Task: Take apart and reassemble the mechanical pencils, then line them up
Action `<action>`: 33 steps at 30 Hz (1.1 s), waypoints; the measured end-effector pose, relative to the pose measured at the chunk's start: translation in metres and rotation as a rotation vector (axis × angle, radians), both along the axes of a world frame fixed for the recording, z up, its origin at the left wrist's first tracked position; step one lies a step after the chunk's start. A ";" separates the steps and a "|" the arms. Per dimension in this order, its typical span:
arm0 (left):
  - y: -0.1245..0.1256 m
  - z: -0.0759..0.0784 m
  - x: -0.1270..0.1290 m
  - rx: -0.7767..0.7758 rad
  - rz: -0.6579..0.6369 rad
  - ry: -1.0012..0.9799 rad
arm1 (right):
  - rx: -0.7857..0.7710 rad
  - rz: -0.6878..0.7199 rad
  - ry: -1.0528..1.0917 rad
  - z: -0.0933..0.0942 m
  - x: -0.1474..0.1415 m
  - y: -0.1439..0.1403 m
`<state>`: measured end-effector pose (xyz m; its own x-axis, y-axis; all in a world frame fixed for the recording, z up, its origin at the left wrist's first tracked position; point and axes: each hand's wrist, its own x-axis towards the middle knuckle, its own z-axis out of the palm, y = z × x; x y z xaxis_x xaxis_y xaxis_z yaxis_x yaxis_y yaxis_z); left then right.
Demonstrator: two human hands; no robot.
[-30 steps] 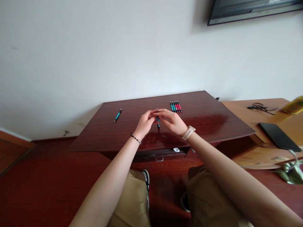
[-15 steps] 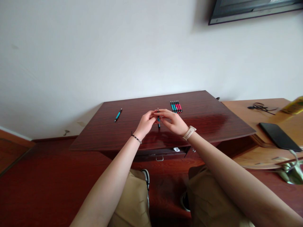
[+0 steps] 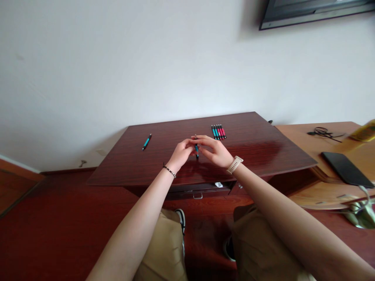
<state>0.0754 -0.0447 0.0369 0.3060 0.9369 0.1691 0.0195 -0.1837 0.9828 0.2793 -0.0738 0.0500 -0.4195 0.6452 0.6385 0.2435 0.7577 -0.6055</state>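
Note:
Both my hands meet over the near middle of the dark red-brown table. Between them is a blue-and-black pen, held nearly upright, its lower end close to the tabletop. My left hand, with a beaded bracelet at the wrist, is closed on the pen from the left. From the right, my right hand, wearing a pale watch band, has its fingers closed around the pen's upper part. The fingertips partly hide the pen. A second blue-and-black pen lies slanted to the left of my hands.
A row of several blue and red pens lies side by side behind my right hand. On the wooden desk at right are a black phone-like slab, a dark cable and a yellow package. A screen hangs on the wall.
Almost nothing differs. Both hands keep the same hold on the upright pen, and the view has shifted only very slightly.

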 end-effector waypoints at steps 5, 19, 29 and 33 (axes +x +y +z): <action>0.003 -0.006 -0.001 -0.025 -0.044 -0.013 | -0.010 -0.009 -0.003 -0.002 0.001 0.002; 0.000 -0.019 -0.005 0.215 -0.044 0.461 | -0.034 -0.001 0.000 -0.008 0.007 0.005; -0.002 -0.015 -0.005 0.318 -0.038 0.465 | -0.081 -0.006 0.031 -0.009 0.007 0.004; -0.004 -0.011 -0.003 0.290 -0.013 0.412 | -0.143 -0.007 0.106 -0.006 0.008 0.004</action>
